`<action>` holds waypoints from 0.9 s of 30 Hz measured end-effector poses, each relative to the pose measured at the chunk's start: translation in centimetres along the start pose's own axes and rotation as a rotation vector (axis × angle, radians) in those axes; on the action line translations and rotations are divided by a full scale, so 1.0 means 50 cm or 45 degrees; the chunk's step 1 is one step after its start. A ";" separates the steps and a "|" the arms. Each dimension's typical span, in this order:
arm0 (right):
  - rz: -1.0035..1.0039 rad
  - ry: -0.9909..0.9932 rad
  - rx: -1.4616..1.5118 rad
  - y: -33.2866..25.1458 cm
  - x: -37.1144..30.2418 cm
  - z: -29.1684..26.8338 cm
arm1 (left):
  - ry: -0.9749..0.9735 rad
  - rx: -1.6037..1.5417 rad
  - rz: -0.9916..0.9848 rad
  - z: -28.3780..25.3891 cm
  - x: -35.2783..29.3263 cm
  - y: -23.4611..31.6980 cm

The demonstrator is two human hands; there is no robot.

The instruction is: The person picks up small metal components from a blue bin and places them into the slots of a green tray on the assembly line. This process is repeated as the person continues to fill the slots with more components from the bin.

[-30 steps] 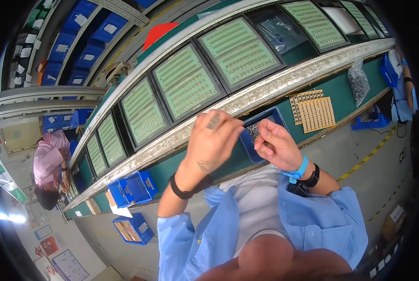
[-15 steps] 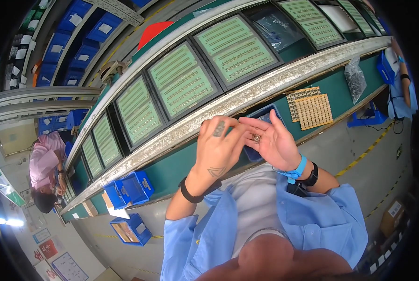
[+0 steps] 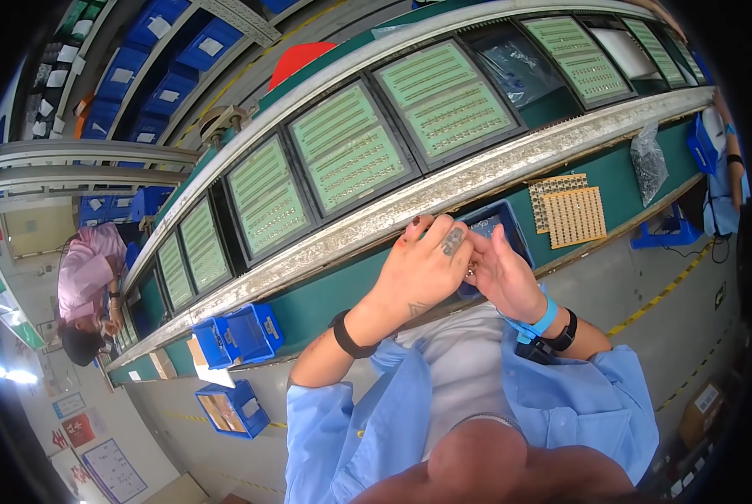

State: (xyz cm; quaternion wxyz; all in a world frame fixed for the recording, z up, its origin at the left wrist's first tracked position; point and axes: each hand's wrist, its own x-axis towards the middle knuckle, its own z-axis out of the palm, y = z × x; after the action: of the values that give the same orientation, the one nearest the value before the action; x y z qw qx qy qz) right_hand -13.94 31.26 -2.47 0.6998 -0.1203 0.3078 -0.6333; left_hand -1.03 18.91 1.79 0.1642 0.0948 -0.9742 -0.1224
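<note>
My right hand (image 3: 510,284) is cupped, with several small metal parts (image 3: 471,270) in its palm. Only a glint of them shows between the hands, too little to tell their exact kind. Over that palm bends my left hand (image 3: 422,267), its fingers curled and its fingertips hidden at the right hand's fingers. Whatever they pinch cannot be made out. Just beyond both hands, partly covered by them, a blue bin (image 3: 523,239) stands on the green bench. Two tan perforated panels (image 3: 576,218) lie overlapping to its right.
Beyond the pale worn rail (image 3: 342,239), green circuit-board panels (image 3: 342,147) sit in dark frames along the line. Blue bins (image 3: 254,332) stand at the left bench edge. A clear bag (image 3: 647,164) lies at right. One co-worker (image 3: 86,277) is far left, another (image 3: 724,168) far right.
My left hand has moved right and closer over the right palm, covering most of the metal parts. The right hand's fingers have curled in. The whole view has shifted slightly.
</note>
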 end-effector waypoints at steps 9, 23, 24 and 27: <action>-0.088 0.082 -0.053 -0.004 0.004 -0.004 | 0.405 -0.323 -0.133 0.008 -0.010 -0.008; -0.024 0.148 -0.030 -0.012 0.012 -0.009 | 0.290 -0.032 -0.060 -0.058 -0.008 -0.085; 0.053 0.165 0.174 -0.017 0.014 -0.014 | 0.336 0.050 -0.112 -0.069 -0.002 -0.120; 0.219 0.169 0.579 -0.025 0.016 -0.017 | 0.314 0.028 -0.318 -0.086 -0.011 -0.246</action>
State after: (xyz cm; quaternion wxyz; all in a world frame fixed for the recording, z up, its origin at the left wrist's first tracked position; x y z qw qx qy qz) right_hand -15.46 30.48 -2.66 0.7385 0.1087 0.2117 -0.6309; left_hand 2.71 6.42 2.26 0.2649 0.2311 -0.9286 -0.1185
